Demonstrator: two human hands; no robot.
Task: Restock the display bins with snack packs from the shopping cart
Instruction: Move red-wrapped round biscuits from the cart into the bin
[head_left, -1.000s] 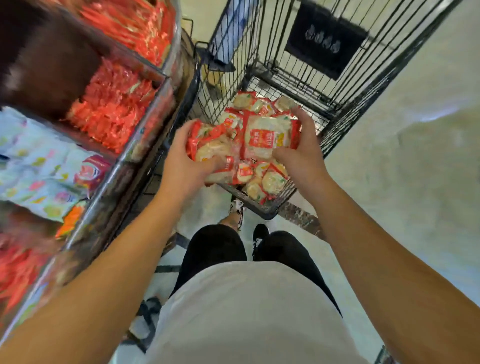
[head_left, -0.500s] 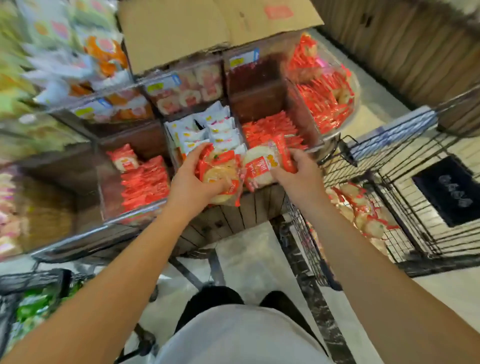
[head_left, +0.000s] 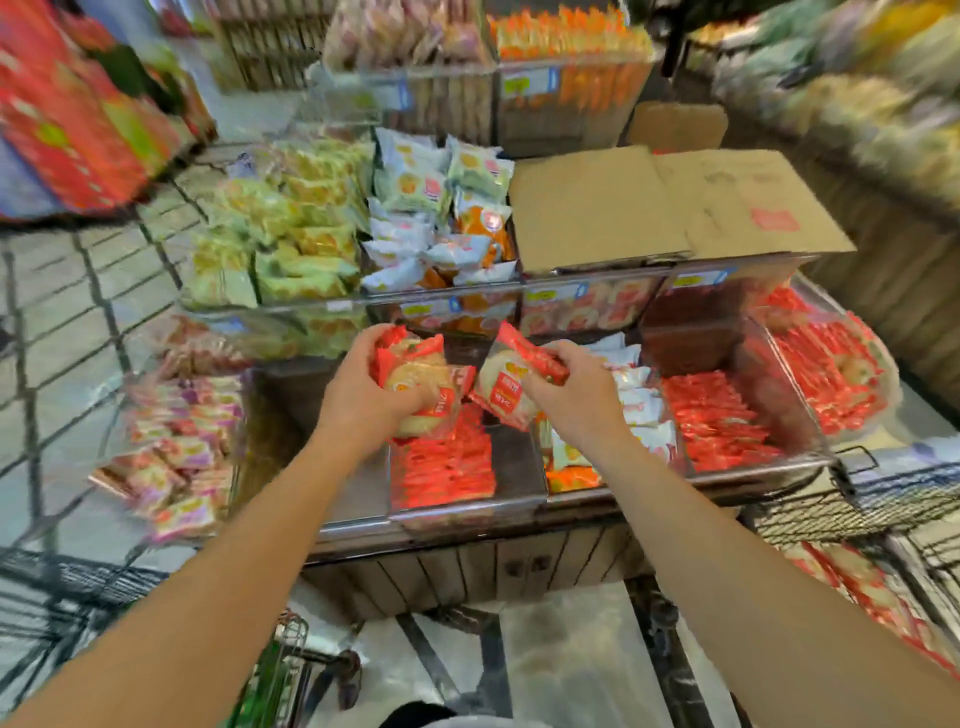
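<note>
Left hand (head_left: 363, 395) is wrapped round a bundle of snack packs (head_left: 421, 384), fingers curled tight over red-and-clear wrappers, hovering above the display bin (head_left: 441, 514) at the stand's front edge, the one with a shallow layer of red packs lying in it. Just beside it, the right hand (head_left: 566, 389) pinches a second bundle (head_left: 506, 384), round pale cake showing through the film, held over the divider between that bin and the next, where white packs sit. The two bundles are almost touching. These look light, soft and puffy; the film is slick, so a loose hold may let one slide out, and squeezing could crush the cakes. Best gripped across the middle of the stack, thumb on top. Room looks good: the target bin is open-topped with dark bare space at its back, though clear walls on both sides leave a narrow drop. Far right, the shopping cart (head_left: 852, 493) butts against the stand's front corner, more packs visible below its wire
</note>
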